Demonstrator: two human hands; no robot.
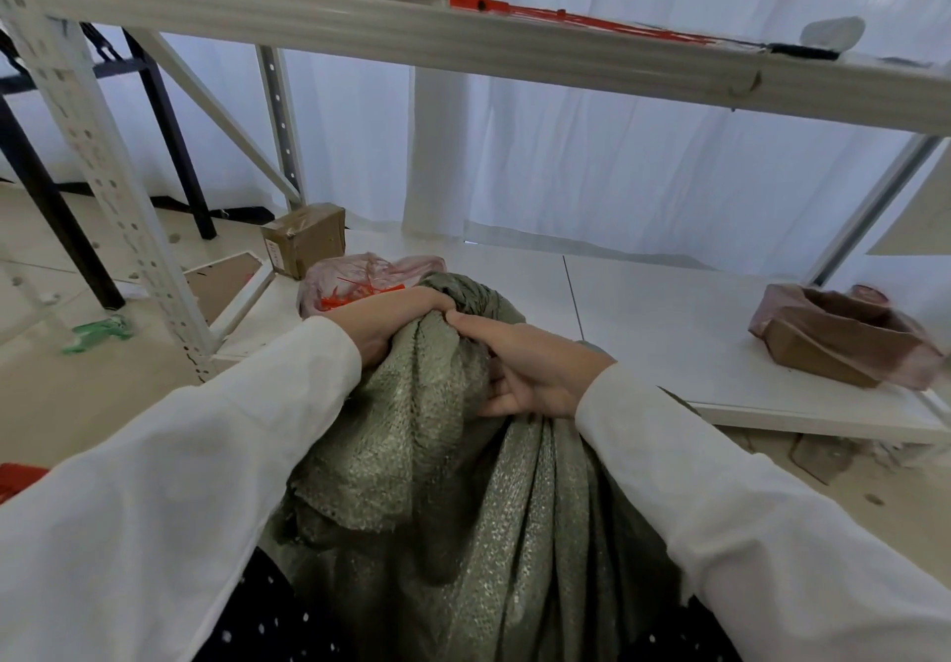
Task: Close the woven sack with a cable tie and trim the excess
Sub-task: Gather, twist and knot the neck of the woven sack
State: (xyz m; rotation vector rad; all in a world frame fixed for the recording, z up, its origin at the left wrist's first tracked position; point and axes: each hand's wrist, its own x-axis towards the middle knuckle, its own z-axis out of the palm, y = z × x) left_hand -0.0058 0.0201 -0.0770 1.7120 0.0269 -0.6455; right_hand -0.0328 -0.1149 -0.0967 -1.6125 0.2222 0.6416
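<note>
A green woven sack (463, 497) stands between my arms, its mouth bunched into a neck near the low white shelf. My left hand (396, 322) is wrapped around the gathered neck from the left. My right hand (525, 368) presses and pinches the folds from the right, its thumb meeting the left hand's fingers. Just behind the sack lies a clear plastic bag of orange cable ties (355, 286). More orange cable ties (581, 21) lie on the upper shelf, beside a dark-handled tool (803, 50) whose kind I cannot tell.
A low white shelf board (643, 311) carries a small cardboard box (303, 239) at the left and a crumpled brown box in plastic (844, 337) at the right. A perforated rack upright (108, 183) stands left. White curtains hang behind.
</note>
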